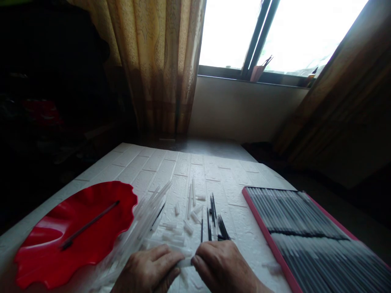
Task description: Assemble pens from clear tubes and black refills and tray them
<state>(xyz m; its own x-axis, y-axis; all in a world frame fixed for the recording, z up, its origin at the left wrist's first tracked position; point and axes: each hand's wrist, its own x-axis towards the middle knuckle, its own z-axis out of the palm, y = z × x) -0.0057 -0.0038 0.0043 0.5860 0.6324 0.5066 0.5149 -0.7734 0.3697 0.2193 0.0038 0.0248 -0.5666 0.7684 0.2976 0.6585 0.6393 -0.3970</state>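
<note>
At the bottom centre, my left hand (149, 268) is closed, its thumb and index finger pinching one end of a small translucent piece (185, 263). My right hand (221, 264) has its fingers closed at the other end of that piece, beside a dark tip. Around and beyond the hands lie short clear caps (188, 227) and thin black rods (213, 207). To the left of them is a pile of long clear tubes (143, 217), touching the edge of a red scalloped plate (104, 195). A single dark pen-like stick (91, 224) rests on the plate.
A pink-edged tray (264, 228) at the right holds many clear tubes with dark parts in two rows. The white brick-patterned table surface (165, 171) extends back towards a curtain (159, 61) and a window. A red cup (258, 73) stands on the sill.
</note>
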